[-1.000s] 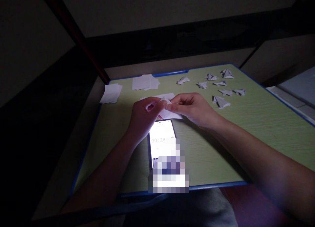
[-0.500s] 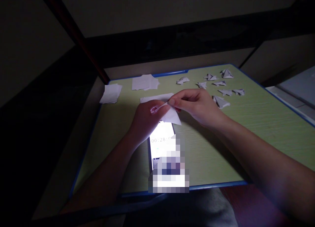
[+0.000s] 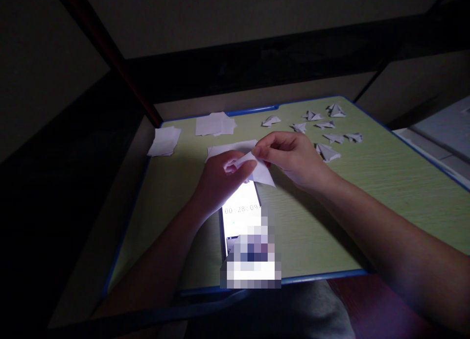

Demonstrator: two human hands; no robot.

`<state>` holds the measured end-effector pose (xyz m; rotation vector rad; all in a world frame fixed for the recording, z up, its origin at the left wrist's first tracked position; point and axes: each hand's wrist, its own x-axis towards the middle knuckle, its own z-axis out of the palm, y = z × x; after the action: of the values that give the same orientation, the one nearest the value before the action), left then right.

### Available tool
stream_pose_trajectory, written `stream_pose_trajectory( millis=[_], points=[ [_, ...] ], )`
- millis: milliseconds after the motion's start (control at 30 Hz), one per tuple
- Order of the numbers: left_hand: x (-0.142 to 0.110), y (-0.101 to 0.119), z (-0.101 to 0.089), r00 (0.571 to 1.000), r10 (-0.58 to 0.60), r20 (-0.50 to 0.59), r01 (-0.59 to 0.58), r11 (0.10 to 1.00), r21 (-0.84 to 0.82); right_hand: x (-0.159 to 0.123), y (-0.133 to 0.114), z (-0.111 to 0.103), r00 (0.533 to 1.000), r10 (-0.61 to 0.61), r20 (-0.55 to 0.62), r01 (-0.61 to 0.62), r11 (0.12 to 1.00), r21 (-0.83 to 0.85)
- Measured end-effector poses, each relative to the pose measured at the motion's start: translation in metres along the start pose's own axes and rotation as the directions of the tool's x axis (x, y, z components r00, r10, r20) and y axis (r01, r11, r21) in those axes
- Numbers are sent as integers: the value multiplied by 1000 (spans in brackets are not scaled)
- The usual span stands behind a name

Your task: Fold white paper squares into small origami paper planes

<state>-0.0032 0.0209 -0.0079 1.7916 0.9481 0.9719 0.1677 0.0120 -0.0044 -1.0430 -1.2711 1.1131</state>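
A small white sheet of paper (image 3: 263, 174), partly folded, is held above the table between both hands. My left hand (image 3: 223, 175) grips its left side, the thumb lying along the near face. At the paper's upper edge, my right hand (image 3: 293, 155) pinches it between thumb and forefinger. Below the hands lies a lit phone (image 3: 240, 224) showing a timer, its lower part blurred out. Just behind my left hand, more white paper (image 3: 231, 147) rests flat on the table, partly covered by the hand.
The green table (image 3: 312, 236) has a blue edge. A stack of white paper (image 3: 215, 123) lies at the back, another paper stack (image 3: 164, 141) at the left. Several folded paper pieces (image 3: 335, 110) are spread at the back right, one folded piece (image 3: 328, 153) close behind my right hand.
The paper between my hands has tilted, showing more of its near face, and its lower corner has shifted slightly right. Both hands keep their hold. The view has moved a little.
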Motion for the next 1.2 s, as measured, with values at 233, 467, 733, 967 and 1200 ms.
stream_pose_trajectory(
  millis=[233, 467, 733, 967, 1200],
  points=[
    [-1, -2, 1, 999, -47, 17, 49, 989, -139, 2, 3, -2, 999, -10, -30, 11, 1000, 6],
    [1, -4, 3, 995, -94, -23, 88, 977, -196, 0, 2, -3, 1000, 21, 14, -20, 999, -41],
    [-1, 2, 1, 996, -93, 10, 93, 982, -161, -1, 0, -2, 1000, -6, 12, 7, 996, -94],
    [-1, 5, 1, 995, -103, 16, 104, 993, -56, 1, -3, -1, 998, -29, -51, 25, 997, -78],
    [0, 1, 1, 995, -97, -5, 96, 991, -92, 0, 0, -3, 1000, 7, -22, -8, 999, -45]
  ],
)
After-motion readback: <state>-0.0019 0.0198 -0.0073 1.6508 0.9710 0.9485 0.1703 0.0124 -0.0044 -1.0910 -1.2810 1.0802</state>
